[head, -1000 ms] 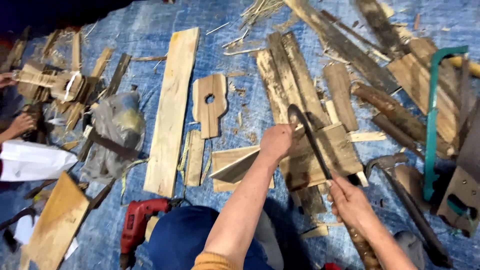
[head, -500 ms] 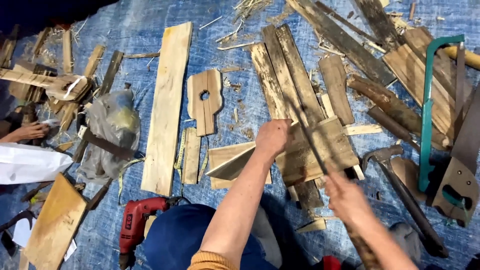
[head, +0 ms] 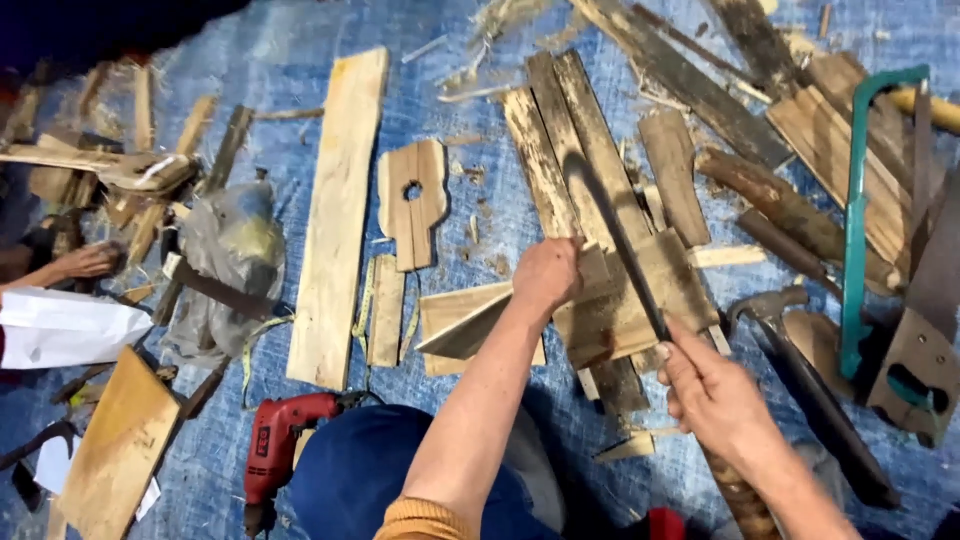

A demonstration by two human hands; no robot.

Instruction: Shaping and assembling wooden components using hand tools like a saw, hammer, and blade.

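Left hand (head: 545,275) presses down on a small board (head: 610,300) that lies on the blue tarp (head: 300,60), near the middle of the wood pile. Right hand (head: 705,385) is closed tight around the handle of a long dark blade (head: 615,235), held up over the board. The blade sits very close to the left fingers, so a slip could cut them. The board could also jump if the push is weak. A hammer (head: 800,370) lies just beside.

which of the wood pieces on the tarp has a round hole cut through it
The small pale cutout board, lying between the long light plank and the dark weathered slats. It alone shows a round hole near its middle; the others are solid.
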